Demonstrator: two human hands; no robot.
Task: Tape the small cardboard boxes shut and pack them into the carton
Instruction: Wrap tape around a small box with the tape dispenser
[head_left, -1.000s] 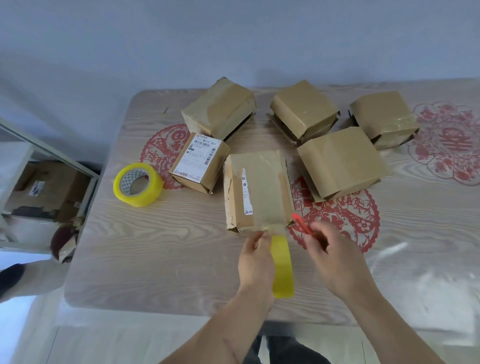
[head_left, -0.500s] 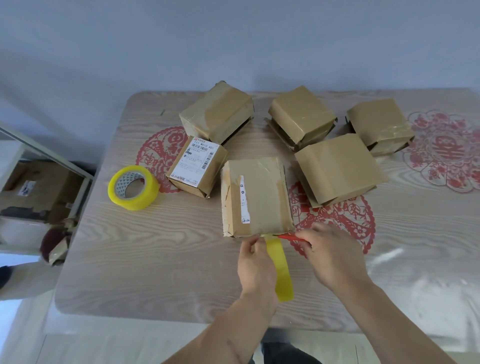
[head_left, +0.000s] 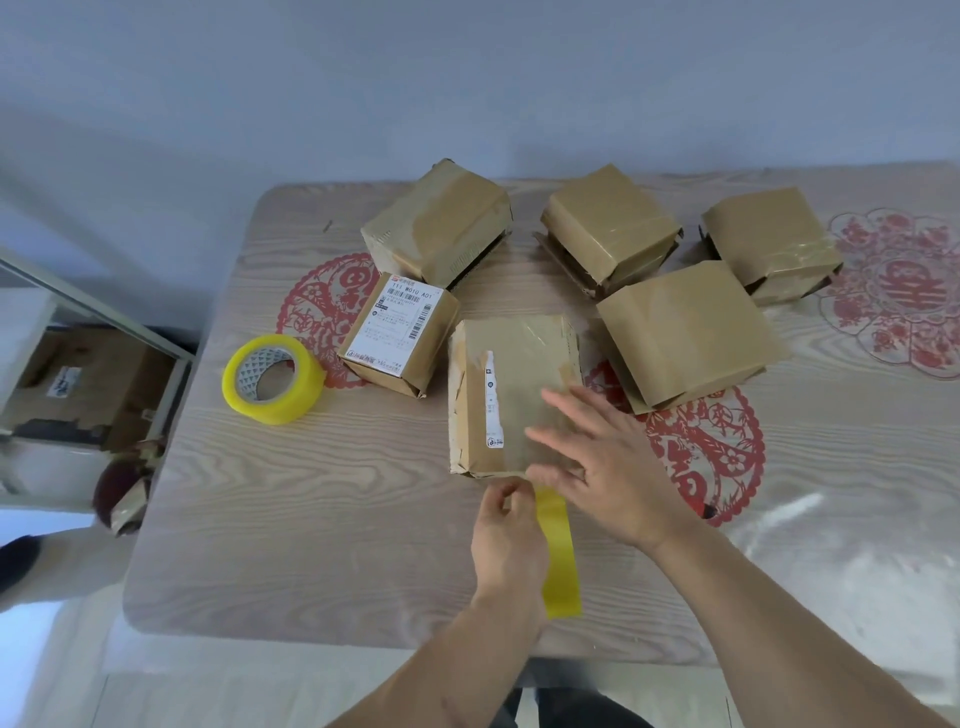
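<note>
A worn, tape-wrapped cardboard box (head_left: 511, 395) lies mid-bench, the right hand (head_left: 597, 457) pressing it with spread fingers, the left hand (head_left: 506, 530) pinching a yellow tape strip (head_left: 558, 561) at its near edge. Five boxes ring its far side; a tape roll (head_left: 272, 378) sits left.

Pale wood-grain desk (head_left: 311, 519) with red paper-cut motifs (head_left: 706, 447); brown cardboard boxes (head_left: 685, 332), one white-labelled with black barcode (head_left: 397, 332); bright yellow tape roll (head_left: 272, 379) and strip (head_left: 558, 561).
</note>
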